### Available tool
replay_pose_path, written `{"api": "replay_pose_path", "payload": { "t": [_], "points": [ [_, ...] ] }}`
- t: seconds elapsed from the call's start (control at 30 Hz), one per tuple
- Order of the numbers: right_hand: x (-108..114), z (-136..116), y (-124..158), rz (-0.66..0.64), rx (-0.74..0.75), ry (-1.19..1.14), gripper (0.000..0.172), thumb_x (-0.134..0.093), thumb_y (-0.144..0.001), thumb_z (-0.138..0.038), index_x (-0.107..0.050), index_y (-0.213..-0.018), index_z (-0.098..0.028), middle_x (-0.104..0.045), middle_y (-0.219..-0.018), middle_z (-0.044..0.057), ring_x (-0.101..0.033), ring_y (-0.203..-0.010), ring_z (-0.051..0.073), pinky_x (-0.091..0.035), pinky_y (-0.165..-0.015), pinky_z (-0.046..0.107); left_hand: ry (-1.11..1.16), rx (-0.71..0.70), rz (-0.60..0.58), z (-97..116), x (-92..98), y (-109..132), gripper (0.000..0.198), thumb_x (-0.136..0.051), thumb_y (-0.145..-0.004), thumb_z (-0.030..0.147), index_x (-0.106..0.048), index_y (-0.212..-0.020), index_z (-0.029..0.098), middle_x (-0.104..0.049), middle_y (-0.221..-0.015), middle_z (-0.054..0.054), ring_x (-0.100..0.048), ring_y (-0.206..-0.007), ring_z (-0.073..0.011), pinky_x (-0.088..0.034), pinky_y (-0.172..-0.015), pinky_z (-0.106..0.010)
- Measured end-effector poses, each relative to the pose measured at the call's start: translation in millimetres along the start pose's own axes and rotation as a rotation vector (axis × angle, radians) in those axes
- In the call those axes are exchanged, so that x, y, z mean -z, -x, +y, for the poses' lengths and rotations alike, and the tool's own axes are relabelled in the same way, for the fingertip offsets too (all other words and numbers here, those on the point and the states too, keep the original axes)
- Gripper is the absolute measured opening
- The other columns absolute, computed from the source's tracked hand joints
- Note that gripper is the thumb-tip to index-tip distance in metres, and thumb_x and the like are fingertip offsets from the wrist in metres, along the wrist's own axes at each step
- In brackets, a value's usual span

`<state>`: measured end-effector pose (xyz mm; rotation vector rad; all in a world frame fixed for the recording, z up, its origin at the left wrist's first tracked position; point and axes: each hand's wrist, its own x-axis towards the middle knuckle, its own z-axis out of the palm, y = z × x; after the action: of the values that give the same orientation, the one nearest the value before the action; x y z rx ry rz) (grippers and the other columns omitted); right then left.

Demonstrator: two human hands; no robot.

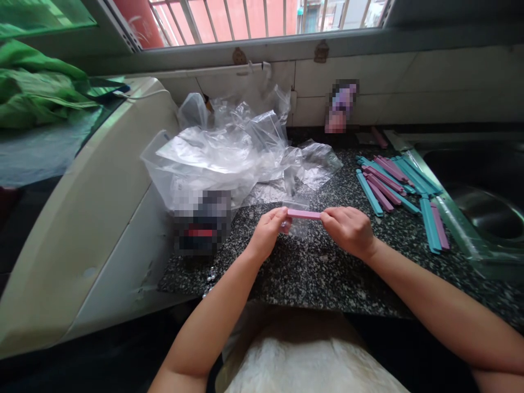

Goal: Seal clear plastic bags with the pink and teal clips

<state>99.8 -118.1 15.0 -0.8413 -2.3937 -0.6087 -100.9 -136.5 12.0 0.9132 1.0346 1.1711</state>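
Right now a pink strip (303,214), slim, rigid and straight, is held level just above the counter (327,273). The left hand (268,232) pinches one end and the right hand (347,229) the other, fingers clamped on it. A small clear bag (298,226) hangs under it, thin and crinkly. I judge the strip is being fitted to the bag; film this limp needs to lie flat. Pink and teal strips (393,183) lie right, crumpled plastic (221,147) behind.
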Motion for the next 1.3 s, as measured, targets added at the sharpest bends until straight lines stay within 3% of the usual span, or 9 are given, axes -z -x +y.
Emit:
{"api": "replay_pose_path", "payload": {
  "t": [0.27,0.57,0.8,1.07,1.3],
  "points": [
    [-0.7,-4.0,-1.4,0.071,0.031,-0.038,0.005,-0.053,-0.084,-0.017,-0.058,-0.086,-0.016,-0.066,-0.075,0.002,-0.054,-0.063,0.012,-0.037,-0.061,0.025,-0.141,-0.039,0.111,-4.8,2.5,-4.1,0.037,-0.056,-0.07,0.048,-0.063,-0.075,0.012,-0.051,-0.057,0.001,-0.04,-0.049,-0.0086,-0.033,-0.046,-0.021],
    [-2.6,-7.6,-1.2,0.113,-0.218,-0.265,0.027,-0.06,-0.078,-0.041,-0.061,-0.088,-0.016,-0.063,-0.08,0.007,-0.058,-0.073,0.016,-0.046,-0.067,0.026,-0.253,-0.081,0.114,-2.9,4.7,-3.6,0.034,-0.052,-0.074,0.045,-0.063,-0.074,0.013,-0.054,-0.059,0.0,-0.044,-0.054,-0.0109,-0.033,-0.048,-0.021],
    [-2.1,-8.1,-1.4,0.048,-0.256,-0.368,0.01,-0.058,-0.079,-0.026,-0.063,-0.074,-0.018,-0.057,-0.068,0.003,-0.052,-0.065,0.014,-0.043,-0.059,0.025,-0.205,-0.071,0.087,-3.8,4.5,-3.2,0.037,-0.055,-0.072,0.048,-0.064,-0.072,0.013,-0.054,-0.059,0.0,-0.043,-0.055,-0.0104,-0.033,-0.052,-0.022],
    [-6.4,-6.7,1.1,0.121,-0.281,-0.429,0.01,-0.059,-0.078,-0.026,-0.061,-0.074,-0.018,-0.057,-0.067,0.003,-0.051,-0.064,0.014,-0.043,-0.06,0.026,-0.053,-0.028,-0.007,-8.1,1.7,-5.0,0.055,-0.049,-0.071,0.064,-0.065,-0.069,0.011,-0.051,-0.052,0.0,-0.041,-0.048,-0.0088,-0.032,-0.048,-0.022],
    [-6.7,-8.7,0.8,0.069,-0.241,-0.397,0.012,-0.06,-0.078,-0.027,-0.062,-0.072,-0.017,-0.057,-0.066,0.003,-0.051,-0.064,0.014,-0.042,-0.058,0.025,-0.026,-0.021,0.045,-12.8,-0.1,-9.3,0.045,-0.055,-0.071,0.056,-0.054,-0.056,0.014,-0.049,-0.05,0.001,-0.041,-0.045,-0.0079,-0.032,-0.046,-0.022]
  ]
}}
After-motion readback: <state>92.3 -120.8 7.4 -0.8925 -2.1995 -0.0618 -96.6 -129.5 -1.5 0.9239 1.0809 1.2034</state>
